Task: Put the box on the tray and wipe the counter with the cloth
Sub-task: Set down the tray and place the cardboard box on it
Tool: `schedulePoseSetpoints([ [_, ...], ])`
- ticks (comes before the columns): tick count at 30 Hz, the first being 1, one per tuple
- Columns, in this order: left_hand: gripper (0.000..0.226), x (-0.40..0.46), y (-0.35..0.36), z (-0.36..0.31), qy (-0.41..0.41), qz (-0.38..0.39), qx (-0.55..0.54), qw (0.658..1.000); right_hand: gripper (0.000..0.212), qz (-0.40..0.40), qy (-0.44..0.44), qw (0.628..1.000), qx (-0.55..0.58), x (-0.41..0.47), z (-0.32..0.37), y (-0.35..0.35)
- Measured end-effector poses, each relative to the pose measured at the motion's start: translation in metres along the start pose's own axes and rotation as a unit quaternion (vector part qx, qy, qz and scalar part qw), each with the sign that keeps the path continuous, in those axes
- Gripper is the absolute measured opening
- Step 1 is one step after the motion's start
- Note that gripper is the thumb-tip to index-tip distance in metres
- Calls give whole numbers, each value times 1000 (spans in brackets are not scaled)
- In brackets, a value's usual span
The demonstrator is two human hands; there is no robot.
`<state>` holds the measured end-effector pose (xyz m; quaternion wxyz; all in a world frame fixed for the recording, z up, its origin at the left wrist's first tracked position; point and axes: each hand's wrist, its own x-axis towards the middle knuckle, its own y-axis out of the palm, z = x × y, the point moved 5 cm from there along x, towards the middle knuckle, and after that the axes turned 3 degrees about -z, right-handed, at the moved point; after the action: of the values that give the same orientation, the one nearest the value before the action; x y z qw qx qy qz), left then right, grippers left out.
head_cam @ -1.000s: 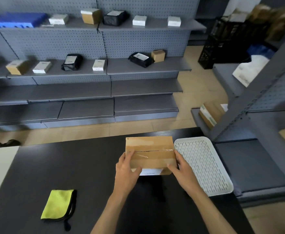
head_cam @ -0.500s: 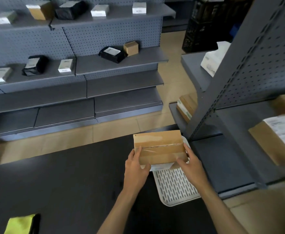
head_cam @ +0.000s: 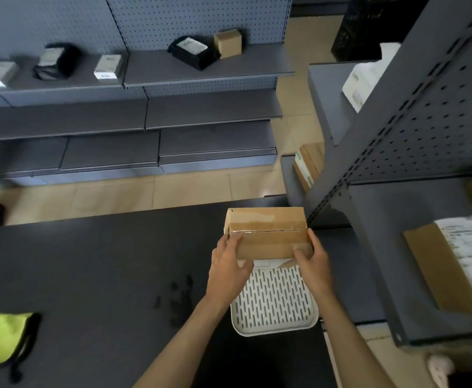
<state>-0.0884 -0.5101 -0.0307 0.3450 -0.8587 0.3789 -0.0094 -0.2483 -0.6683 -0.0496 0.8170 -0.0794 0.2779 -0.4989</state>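
Cardboard box (head_cam: 268, 233), stiff and seemingly light, sits clamped at its near corners between left hand (head_cam: 228, 268) and right hand (head_cam: 311, 263) above the slotted tray (head_cam: 274, 306).

Both forearms are bare from the bottom edge of the view up to the wrists, with no sleeve, cuff or glove covering them. The left hand (head_cam: 229, 271) wears no ring, watch, strap or bracelet on its fingers or wrist, and its short nails carry no visible polish. The right hand (head_cam: 314, 264) is equally unadorned, bare at wrist and fingers, with no jewellery, tape or marking to be seen on it.
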Motion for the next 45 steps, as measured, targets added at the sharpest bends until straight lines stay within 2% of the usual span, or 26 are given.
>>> schedulePoseSetpoints([
  [10, 61, 12, 15, -6, -8, 30, -14, 999, 66, -1, 17, 1000, 12, 14, -3, -11],
  [16, 58, 13, 11, 7, -10, 35, -28, 999, 70, 36, 6, 999, -11, 7, -2, -6],
  [20, 61, 10, 0, 20, 18, 51, 14, 998, 71, 17, -31, 995, -91, -7, 5, -5],
  [25, 57, -8, -39, 36, 5, 5, 119, 993, 56, 26, -139, 963, -227, -38, 25, 15],
  [27, 55, -22, -58, 47, 8, -8, 152, 988, 50, 38, -183, 944, -273, -54, 35, 33],
  [31, 52, -49, -97, 81, 15, -29, 189, 982, 44, 83, -235, 926, -284, -88, 53, 83],
  [35, 54, -73, -134, 130, -10, -21, 219, 975, 54, 126, -250, 903, -327, -124, 56, 143],
  [45, 52, -128, -249, 272, -70, -24, 227, 971, 51, 208, -267, 851, -402, -236, 68, 297],
])
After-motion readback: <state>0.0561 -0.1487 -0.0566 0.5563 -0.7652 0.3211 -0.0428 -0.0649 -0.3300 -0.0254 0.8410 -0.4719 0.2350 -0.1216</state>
